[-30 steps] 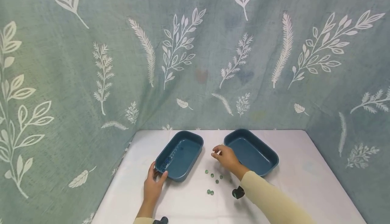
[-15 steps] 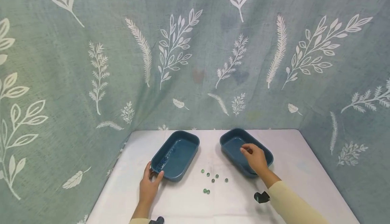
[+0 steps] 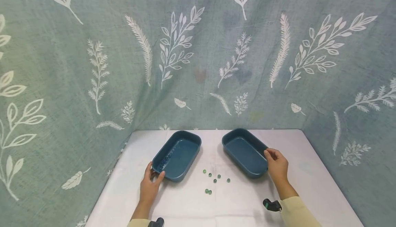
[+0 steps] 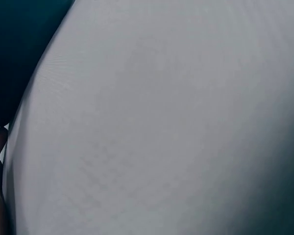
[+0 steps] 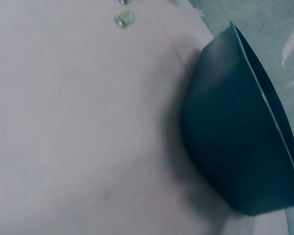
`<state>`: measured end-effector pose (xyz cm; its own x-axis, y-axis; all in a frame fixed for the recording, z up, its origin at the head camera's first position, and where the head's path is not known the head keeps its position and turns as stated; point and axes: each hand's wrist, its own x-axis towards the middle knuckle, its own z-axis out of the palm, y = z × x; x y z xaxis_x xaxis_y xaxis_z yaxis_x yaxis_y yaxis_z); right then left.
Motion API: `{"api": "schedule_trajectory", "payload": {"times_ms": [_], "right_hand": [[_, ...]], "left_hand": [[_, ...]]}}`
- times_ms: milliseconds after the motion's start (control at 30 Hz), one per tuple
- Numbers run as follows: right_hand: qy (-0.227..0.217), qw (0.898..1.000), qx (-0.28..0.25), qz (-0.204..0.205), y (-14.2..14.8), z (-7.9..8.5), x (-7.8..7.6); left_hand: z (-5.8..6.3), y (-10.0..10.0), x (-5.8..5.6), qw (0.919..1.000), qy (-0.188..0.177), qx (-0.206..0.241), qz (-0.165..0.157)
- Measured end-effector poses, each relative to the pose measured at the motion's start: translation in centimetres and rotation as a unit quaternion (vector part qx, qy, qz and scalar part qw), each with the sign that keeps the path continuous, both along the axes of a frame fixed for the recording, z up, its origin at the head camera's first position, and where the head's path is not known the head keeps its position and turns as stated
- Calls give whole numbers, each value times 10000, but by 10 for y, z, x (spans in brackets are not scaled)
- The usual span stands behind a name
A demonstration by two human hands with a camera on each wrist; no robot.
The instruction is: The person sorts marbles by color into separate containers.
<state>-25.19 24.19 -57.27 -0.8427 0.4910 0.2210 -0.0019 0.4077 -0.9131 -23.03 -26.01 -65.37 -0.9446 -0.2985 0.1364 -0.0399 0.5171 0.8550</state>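
Observation:
Two blue-teal plastic trays stand on a white cloth in the head view. My left hand [image 3: 149,187] holds the near-left corner of the left tray [image 3: 184,155], thumb and fingers spread around it. Several dark blue marbles [image 3: 164,163] lie along that tray's left side. My right hand [image 3: 278,167] pinches the right rim of the right tray [image 3: 244,151], inside which I see nothing. Several green glass marbles [image 3: 215,181] are scattered on the cloth between the hands. In the right wrist view the tray's outer wall [image 5: 240,127] appears, with a green marble [image 5: 126,18] beyond.
The white cloth [image 3: 235,206] covers the table, and a green leaf-patterned curtain [image 3: 201,96] rises behind and at both sides. Black wrist-worn devices sit at the left wrist [image 3: 157,222] and right wrist [image 3: 272,205].
My right hand has moved rightward from between the trays, across the right tray, and now grips its right rim. My left hand keeps its hold. The head view has shifted slightly.

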Motion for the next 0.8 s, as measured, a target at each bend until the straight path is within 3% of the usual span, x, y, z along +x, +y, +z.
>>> {"api": "schedule_trajectory", "payload": {"times_ms": [300,467,567,800], "right_hand": [[-11,9994,97,-327,16,-11,17],[10,9984,157,-535,20,-16,21],[32,9979,174,-618,21,-20,23],[-29,9984,100,-553,26,-35,26]], "left_hand": [[15,-6,7,9981,-517,291,-145],[25,-5,19,9962,-861,80,-49],[28,-2,27,9964,-852,24,-24],[28,16,41,9988,-455,-66,144]]}}
